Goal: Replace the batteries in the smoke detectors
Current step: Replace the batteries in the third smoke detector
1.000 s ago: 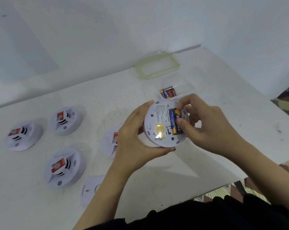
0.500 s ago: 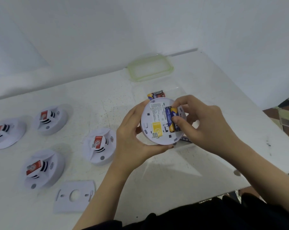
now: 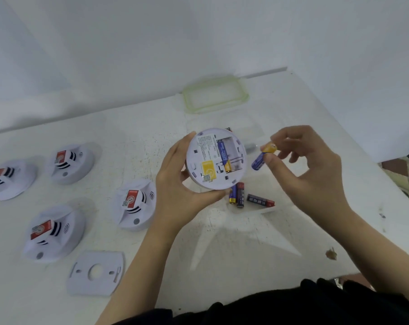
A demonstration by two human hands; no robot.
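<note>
My left hand (image 3: 175, 186) grips a round white smoke detector (image 3: 212, 158) with its back facing me. Its battery bay is uncovered, with one blue and yellow battery (image 3: 224, 156) lying in the left slot and the right slot bare. My right hand (image 3: 299, 165) pinches a second blue and yellow battery (image 3: 263, 156) between thumb and fingers, just right of the detector and apart from it. Below the detector, loose batteries (image 3: 239, 195) lie in a clear container (image 3: 269, 208).
Several white smoke detectors with red labels rest on the white table at the left, such as one (image 3: 134, 204) beside my left wrist. A white mounting plate (image 3: 95, 273) lies near the front edge. A green-rimmed lid (image 3: 215, 95) sits at the back.
My right hand has pulled one battery out of the detector's right slot and moved it away to the right. My head has turned, so the table contents shifted right in view.
</note>
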